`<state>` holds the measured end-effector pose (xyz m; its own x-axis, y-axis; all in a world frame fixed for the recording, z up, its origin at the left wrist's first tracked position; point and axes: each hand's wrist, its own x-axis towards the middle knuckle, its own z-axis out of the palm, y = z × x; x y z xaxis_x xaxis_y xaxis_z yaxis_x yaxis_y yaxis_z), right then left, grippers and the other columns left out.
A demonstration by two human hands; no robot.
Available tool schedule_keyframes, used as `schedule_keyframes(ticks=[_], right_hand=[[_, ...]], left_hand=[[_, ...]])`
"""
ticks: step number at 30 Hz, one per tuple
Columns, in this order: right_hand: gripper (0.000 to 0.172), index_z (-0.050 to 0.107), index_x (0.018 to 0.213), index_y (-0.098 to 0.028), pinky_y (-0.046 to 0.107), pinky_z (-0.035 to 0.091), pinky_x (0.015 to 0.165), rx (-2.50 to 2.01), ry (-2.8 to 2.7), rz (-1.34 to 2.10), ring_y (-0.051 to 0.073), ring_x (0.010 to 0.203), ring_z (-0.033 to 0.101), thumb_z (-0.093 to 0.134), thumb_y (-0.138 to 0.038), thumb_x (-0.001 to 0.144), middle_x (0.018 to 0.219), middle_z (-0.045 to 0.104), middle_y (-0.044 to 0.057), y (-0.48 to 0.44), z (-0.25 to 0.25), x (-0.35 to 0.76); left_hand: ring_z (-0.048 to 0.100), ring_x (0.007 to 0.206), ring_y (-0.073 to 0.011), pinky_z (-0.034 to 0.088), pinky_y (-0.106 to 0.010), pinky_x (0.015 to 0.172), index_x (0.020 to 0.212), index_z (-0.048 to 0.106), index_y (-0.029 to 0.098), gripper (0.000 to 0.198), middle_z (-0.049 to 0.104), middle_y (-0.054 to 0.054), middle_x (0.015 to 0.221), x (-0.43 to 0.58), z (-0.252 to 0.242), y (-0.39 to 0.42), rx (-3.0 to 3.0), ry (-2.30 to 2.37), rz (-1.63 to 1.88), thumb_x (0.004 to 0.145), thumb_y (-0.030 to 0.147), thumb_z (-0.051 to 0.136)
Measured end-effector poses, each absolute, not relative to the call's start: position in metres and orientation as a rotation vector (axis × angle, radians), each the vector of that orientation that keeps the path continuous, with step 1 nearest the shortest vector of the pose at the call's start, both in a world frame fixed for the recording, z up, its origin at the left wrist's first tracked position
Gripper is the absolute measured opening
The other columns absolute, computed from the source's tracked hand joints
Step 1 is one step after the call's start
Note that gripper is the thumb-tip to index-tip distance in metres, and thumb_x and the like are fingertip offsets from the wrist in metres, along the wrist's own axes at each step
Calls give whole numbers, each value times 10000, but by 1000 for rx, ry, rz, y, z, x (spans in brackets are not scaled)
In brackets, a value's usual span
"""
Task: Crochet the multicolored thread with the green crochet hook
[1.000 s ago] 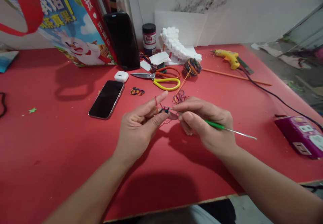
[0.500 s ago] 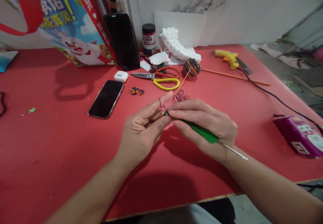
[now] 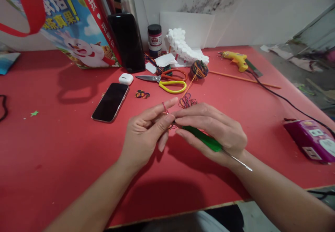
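My right hand (image 3: pixel 222 132) is closed round the green handle of a crochet hook (image 3: pixel 205 139); its bare metal end sticks out past my wrist. At the other end, the hook's tip meets my left fingertips. Thin multicoloured yarn (image 3: pixel 164 107) loops over the outstretched index finger of my left hand (image 3: pixel 141 134), whose thumb pinches the yarn. Fingers mostly hide the small stitched bit there. Beyond my hands lies a loose tangle of yarn (image 3: pixel 187 101), and an orange strand runs up to the yarn ball (image 3: pixel 199 69).
Scissors (image 3: pixel 172 87), a phone (image 3: pixel 111 103) and a white earbud case (image 3: pixel 126 79) lie beyond my hands. Along the back stand a gift bag (image 3: pixel 89 50), another phone (image 3: pixel 127 42) and a jar (image 3: pixel 154 40). A glue gun (image 3: pixel 235 59) and purple box (image 3: pixel 311 139) are at right.
My left thumb has shifted up slightly towards the index finger, and a lower left finger now stretches downward. The hook has swung a little, its rear end moving left and down.
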<state>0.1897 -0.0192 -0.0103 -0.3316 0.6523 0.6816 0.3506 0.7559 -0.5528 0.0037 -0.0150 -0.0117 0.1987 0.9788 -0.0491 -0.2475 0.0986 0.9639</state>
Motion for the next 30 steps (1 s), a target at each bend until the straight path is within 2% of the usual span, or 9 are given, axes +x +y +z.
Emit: schedule_keyframes(ticks=[7,14,18,22,27,30], right_hand=[[251,750,1126,-314,426,648,829,-811,-1944,306,258,938,799,790,-177,920,1059,839,78,-22,-11,190],[216,783,1102,-308,394,630,719,-846,-1906,328,239,786,760,807,-203,915,932,820,62,-26,-8,194],[296,769,1148,-293,375,630,685,-792,-1915,350,228,746,757,739,-122,909,885,811,71,-24,-7,191],[423,718,1255,-257,357,635,699,-716,-1929,302,213,758,761,679,-51,888,906,818,82,-25,-10,190],[388,699,1252,-273,345,634,764,-819,-1925,335,194,793,770,628,-46,944,925,830,53,-30,-9,185],[359,709,1214,-295,339,623,793,-867,-1870,448,178,814,770,586,-49,984,897,823,15,-34,-8,180]], left_hand=[[440,379,-35,341,-192,378,1277,806,340,377,548,73,594,4,-9,-19,1126,917,1159,917,228,791],[577,541,-87,446,-229,521,1375,748,357,416,675,28,698,5,-14,-22,1125,816,1151,980,229,718],[575,564,-112,460,-269,553,1410,721,369,436,694,18,726,5,-17,-20,1151,802,1146,987,266,715],[551,554,-115,428,-290,558,1398,728,383,424,654,26,693,3,-18,-19,1161,817,1151,985,287,721],[535,565,-113,421,-281,573,1361,758,353,413,568,44,623,7,-17,-20,1063,809,1189,956,276,752],[556,554,-97,417,-256,555,1281,803,338,382,593,44,634,11,-15,-20,936,758,1220,914,233,786]])
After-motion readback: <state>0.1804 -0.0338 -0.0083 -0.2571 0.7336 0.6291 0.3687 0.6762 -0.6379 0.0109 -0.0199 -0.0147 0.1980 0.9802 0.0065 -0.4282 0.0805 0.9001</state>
